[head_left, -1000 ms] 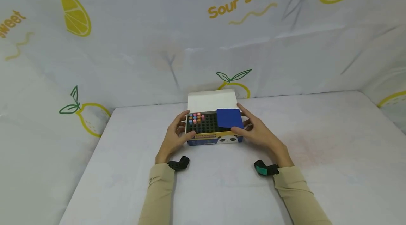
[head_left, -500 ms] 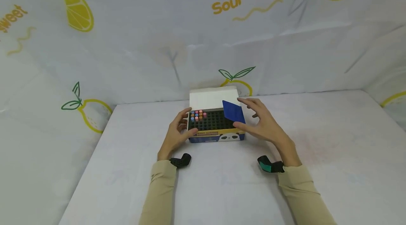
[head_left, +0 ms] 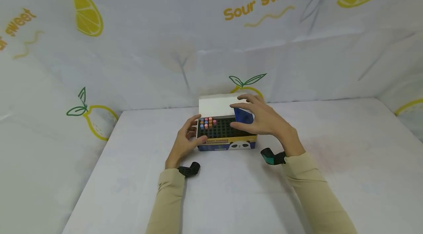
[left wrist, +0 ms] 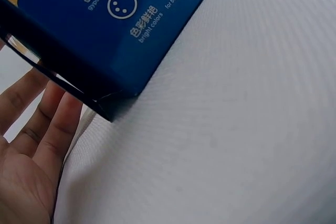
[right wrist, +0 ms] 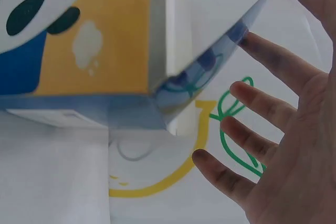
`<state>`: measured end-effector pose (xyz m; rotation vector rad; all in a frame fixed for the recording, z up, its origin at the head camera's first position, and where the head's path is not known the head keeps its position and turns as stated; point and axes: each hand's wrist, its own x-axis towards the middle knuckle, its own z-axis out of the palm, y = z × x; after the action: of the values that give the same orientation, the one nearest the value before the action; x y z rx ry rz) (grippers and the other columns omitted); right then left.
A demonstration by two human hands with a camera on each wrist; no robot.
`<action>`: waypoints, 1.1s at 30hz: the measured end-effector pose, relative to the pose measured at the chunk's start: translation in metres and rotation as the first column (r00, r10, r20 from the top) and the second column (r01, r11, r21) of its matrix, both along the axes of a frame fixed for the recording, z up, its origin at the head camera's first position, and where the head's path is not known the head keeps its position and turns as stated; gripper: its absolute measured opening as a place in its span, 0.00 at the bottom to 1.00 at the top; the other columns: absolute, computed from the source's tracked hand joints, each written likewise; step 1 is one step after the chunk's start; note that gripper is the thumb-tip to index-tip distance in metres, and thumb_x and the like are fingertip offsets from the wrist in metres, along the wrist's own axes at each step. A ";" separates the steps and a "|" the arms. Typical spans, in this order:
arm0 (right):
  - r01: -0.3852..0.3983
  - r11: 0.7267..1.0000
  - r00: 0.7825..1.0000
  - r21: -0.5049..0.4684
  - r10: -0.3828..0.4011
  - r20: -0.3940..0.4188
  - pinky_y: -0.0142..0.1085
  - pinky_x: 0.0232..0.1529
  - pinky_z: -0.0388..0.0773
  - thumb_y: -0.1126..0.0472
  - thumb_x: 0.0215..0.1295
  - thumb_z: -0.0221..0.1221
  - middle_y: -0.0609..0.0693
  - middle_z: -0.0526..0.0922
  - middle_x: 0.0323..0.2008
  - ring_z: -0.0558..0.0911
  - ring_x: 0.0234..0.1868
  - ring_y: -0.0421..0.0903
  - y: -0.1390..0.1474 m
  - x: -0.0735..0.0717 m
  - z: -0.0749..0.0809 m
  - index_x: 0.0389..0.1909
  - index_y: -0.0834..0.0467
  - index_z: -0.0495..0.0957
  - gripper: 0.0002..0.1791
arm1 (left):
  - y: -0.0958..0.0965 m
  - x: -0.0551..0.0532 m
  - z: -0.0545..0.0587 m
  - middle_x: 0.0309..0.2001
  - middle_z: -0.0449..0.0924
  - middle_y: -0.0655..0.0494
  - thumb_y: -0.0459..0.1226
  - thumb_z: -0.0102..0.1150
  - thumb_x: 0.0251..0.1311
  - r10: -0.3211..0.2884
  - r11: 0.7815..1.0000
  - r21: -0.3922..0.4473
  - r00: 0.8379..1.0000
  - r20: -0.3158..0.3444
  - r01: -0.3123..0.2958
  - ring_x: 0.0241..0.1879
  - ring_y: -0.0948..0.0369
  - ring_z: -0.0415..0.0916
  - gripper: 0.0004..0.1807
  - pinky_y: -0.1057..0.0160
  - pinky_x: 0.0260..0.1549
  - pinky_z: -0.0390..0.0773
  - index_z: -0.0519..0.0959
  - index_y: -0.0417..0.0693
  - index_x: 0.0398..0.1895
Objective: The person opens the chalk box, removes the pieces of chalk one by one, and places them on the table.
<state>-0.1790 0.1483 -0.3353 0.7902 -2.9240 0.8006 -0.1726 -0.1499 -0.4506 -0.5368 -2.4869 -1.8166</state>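
A blue and yellow chalk box [head_left: 214, 147] with a panda on its front stands with its white-lined lid [head_left: 214, 105] raised at the back. Several coloured chalk sticks [head_left: 206, 122] sit in the left holes of its black holder [head_left: 219, 130]. My left hand [head_left: 183, 141] holds the box's left end, thumb at the front edge, fingers around the side. At the right end, a glossy blue side flap [right wrist: 226, 51] slants up and outward. My right hand [head_left: 264, 118] touches it with thumb and index fingertips, the other fingers spread beside it in the right wrist view.
The box stands on a white cloth-covered table [head_left: 224, 197], near the back where a white curtain [head_left: 148, 61] with lemon prints hangs. Dark wrist cameras [head_left: 190, 169] sit on both wrists, above beige sleeves [head_left: 168, 197].
The blue flap has swung up from lying over the holder's right part. My right hand has left the box's right side and now reaches over the flap. My left hand stays at the left end.
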 end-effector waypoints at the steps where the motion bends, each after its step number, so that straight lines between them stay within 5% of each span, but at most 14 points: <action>1: 0.010 1.000 1.000 -0.002 -0.010 0.007 0.69 0.65 0.68 0.40 0.62 0.67 0.57 0.63 0.75 0.57 0.78 0.62 0.002 0.001 0.001 0.70 0.49 0.75 0.36 | 0.000 0.000 0.000 0.62 0.71 0.43 0.40 0.72 0.58 -0.002 1.000 -0.002 1.000 -0.004 0.002 0.50 0.54 0.72 0.42 0.54 0.55 0.75 0.65 0.62 0.77; 10: 0.058 0.993 0.998 -0.099 -0.055 0.037 0.72 0.66 0.61 0.45 0.65 0.66 0.60 0.60 0.77 0.55 0.76 0.64 0.037 0.010 0.010 0.72 0.51 0.72 0.35 | 0.000 0.000 0.000 0.61 0.72 0.41 0.40 0.71 0.59 -0.003 1.000 -0.012 1.000 -0.010 0.003 0.49 0.54 0.73 0.41 0.51 0.55 0.75 0.65 0.62 0.76; 19: 0.105 0.987 0.991 -0.121 -0.094 0.091 0.66 0.59 0.69 0.47 0.62 0.70 0.63 0.61 0.76 0.56 0.74 0.66 0.078 0.016 0.008 0.72 0.54 0.71 0.39 | 0.000 0.000 0.001 0.60 0.72 0.40 0.39 0.71 0.59 -0.001 1.000 -0.007 1.000 -0.009 0.001 0.49 0.54 0.72 0.41 0.52 0.55 0.75 0.66 0.60 0.76; 27: 0.166 0.986 0.976 0.005 -0.165 0.144 0.74 0.62 0.63 0.41 0.53 0.75 0.64 0.61 0.75 0.53 0.74 0.69 0.091 0.017 -0.002 0.72 0.55 0.71 0.47 | -0.001 0.001 0.001 0.60 0.72 0.40 0.41 0.71 0.59 0.000 1.000 -0.005 1.000 -0.010 0.000 0.48 0.54 0.72 0.41 0.51 0.54 0.75 0.66 0.61 0.76; 33: 0.106 0.988 0.975 0.112 -0.125 0.181 0.75 0.69 0.53 0.38 0.51 0.75 0.67 0.66 0.73 0.52 0.76 0.73 0.086 0.013 -0.015 0.71 0.60 0.72 0.50 | 0.000 0.000 0.000 0.61 0.72 0.40 0.39 0.71 0.58 -0.004 1.000 0.000 1.000 -0.004 0.004 0.48 0.53 0.73 0.42 0.53 0.53 0.76 0.65 0.61 0.76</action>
<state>-0.1657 0.2339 -0.3498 0.5713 -3.1650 0.7614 -0.1729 -0.1498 -0.4506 -0.5462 -2.4852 -1.8147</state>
